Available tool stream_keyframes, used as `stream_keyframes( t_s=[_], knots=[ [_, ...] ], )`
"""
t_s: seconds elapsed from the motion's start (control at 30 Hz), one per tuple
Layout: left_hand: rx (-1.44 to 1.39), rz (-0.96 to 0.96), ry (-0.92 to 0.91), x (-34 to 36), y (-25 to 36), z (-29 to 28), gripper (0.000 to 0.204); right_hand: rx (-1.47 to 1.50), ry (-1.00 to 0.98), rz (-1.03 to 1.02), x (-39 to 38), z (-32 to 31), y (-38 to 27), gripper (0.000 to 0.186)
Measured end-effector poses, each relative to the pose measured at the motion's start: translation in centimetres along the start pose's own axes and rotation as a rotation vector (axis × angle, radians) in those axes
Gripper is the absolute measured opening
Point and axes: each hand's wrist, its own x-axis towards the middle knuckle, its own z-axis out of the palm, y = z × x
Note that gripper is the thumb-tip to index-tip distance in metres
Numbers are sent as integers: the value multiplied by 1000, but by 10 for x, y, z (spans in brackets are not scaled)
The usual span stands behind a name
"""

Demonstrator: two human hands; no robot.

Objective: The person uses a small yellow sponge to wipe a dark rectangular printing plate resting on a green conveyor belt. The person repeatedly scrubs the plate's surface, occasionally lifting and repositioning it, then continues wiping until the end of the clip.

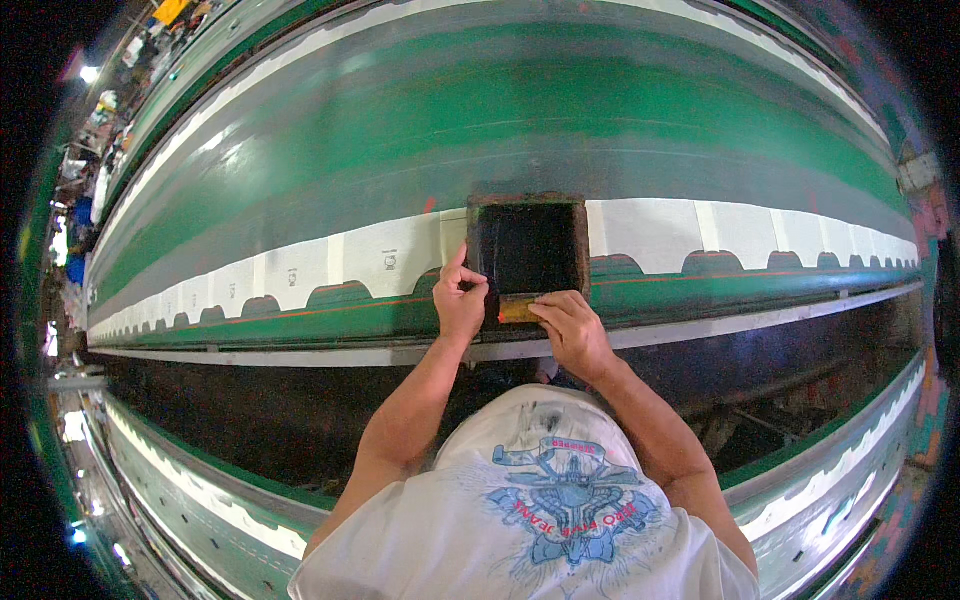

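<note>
One yellow block [518,312] was pinched by the right hand [577,335], fingers closed; one dark frame [527,200] was touched by the left hand [461,303], index stretched, grip unclear

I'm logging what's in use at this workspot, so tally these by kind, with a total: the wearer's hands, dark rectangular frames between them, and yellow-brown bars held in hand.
Hands: 2 (left hand, right hand)
Dark rectangular frame: 1
Yellow-brown bar: 1, in the right hand
Total: 4
</note>
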Motion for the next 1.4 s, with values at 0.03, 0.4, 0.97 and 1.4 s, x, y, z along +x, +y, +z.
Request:
stream_keyframes(
  t_s=[0.03,0.4,0.97,1.4],
  knots=[
    [-3,8,12,0,0,0,45,4,-8,-13,2,-1,2,35],
    [10,0,-18,3,-5,-1,13,-277,-438,-165,46,-7,0,42],
    [24,112,-20,0,11,2,16,-347,-279,-180,60,1,13,48],
    [719,378,-257,16,57,-30,66,-334,-135,-58,142,6,77,39]
  ],
)
